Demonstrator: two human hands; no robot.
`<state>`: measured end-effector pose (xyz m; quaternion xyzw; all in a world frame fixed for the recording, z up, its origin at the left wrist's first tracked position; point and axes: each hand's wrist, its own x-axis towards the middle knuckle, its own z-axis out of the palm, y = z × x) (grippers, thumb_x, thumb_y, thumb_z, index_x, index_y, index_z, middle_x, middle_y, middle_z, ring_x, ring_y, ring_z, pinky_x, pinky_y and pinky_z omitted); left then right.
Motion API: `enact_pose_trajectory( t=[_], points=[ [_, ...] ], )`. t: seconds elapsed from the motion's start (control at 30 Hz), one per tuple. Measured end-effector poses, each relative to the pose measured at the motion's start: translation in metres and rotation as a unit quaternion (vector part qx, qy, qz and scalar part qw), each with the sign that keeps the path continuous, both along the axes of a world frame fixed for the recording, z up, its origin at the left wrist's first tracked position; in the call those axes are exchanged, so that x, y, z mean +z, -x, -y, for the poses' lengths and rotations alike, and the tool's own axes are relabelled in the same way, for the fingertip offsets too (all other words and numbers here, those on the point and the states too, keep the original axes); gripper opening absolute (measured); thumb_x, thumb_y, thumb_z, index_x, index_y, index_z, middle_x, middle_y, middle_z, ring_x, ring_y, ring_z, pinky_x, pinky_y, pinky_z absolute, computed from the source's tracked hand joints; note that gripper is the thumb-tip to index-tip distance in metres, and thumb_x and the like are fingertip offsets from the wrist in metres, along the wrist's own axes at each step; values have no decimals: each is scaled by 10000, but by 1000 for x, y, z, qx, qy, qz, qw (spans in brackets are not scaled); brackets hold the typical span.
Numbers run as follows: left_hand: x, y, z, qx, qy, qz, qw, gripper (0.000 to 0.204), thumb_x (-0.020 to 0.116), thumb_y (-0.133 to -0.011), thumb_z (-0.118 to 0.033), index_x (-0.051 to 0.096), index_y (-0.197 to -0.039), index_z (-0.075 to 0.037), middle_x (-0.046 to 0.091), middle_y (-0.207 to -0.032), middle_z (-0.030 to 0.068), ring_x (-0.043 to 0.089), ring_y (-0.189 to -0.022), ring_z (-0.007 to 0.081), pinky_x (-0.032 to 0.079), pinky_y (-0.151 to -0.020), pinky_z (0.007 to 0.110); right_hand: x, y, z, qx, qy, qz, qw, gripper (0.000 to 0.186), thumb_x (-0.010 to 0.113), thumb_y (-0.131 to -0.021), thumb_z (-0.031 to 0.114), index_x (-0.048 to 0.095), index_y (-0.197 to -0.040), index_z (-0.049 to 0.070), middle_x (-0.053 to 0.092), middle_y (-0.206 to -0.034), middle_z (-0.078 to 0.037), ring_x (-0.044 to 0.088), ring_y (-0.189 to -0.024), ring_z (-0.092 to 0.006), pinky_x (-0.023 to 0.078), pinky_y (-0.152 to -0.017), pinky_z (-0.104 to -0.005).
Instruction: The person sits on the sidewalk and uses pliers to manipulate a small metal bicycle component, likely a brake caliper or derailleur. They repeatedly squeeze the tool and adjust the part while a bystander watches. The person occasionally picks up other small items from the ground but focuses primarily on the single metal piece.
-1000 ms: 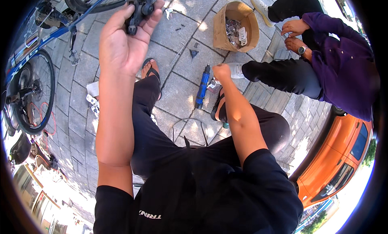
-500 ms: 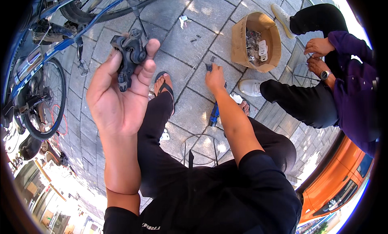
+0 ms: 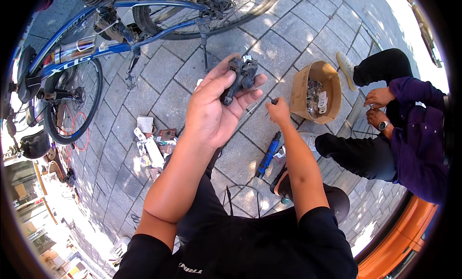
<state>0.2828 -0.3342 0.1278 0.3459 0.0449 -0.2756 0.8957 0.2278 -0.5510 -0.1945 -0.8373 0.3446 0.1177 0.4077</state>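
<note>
My left hand (image 3: 211, 103), raised with the palm up, grips a black bicycle brake caliper (image 3: 239, 77) between thumb and fingers. To its right and lower down, my right hand (image 3: 279, 111) is closed in a pinch. A small dark piece (image 3: 275, 101) shows at its fingertips; its kind is too small to make out. Below that hand a blue and black cylindrical tool (image 3: 268, 156) lies on the paving.
A cardboard box (image 3: 299, 93) holding small dark parts and white pieces stands right of my right hand. A seated co-worker in a purple sleeve (image 3: 416, 120) is beyond it. A blue bicycle (image 3: 108, 50) fills the upper left. Small packages (image 3: 154, 151) lie left of my leg.
My right hand has lifted off the paving near the box with a small dark piece. My left hand with the caliper sits further right in view, closer to my right hand. The view has shifted.
</note>
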Motion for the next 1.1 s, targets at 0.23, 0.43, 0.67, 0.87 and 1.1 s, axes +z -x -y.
enact_pose_trajectory(
  t=[0.23,0.43,0.67,0.87,1.1],
  points=[
    [0,11,8,-11,49,25,998,390,445,-1068,-87,483,-1437,34,642,-1296,258,678,-1194,372,603,-961,414,287,-7,45,-63,-313,263,910,329,648,-994,211,648,-1236,-12,707,-893,-80,632,-642,-105,453,-520,-237],
    [-3,20,31,-27,72,3,997,342,428,-1074,-81,498,-1386,40,653,-1255,244,692,-1151,361,607,-971,441,367,70,-17,-10,-313,443,840,356,694,-1034,139,610,-1331,-38,745,-1068,-100,699,-837,-122,516,-629,-232],
    [-8,34,48,-68,128,3,990,332,446,-1061,-57,499,-1378,28,662,-1240,244,700,-1136,366,611,-975,458,324,74,-19,-70,-339,473,810,340,673,-1040,115,606,-1334,-45,716,-994,-64,712,-843,-142,580,-667,-269],
    [-8,26,50,-50,133,5,990,338,440,-1071,-70,510,-1385,35,650,-1261,259,684,-1160,388,602,-995,460,324,67,-17,-86,-379,470,793,333,685,-1030,108,613,-1323,-32,707,-960,-55,698,-811,-134,576,-672,-283],
    [0,24,47,-29,93,-12,995,365,440,-1072,-64,499,-1416,39,641,-1279,253,674,-1196,401,597,-996,471,344,79,-8,-90,-220,473,849,289,739,-1002,155,645,-1213,-19,678,-895,-14,616,-743,-80,521,-668,-256]
  ],
)
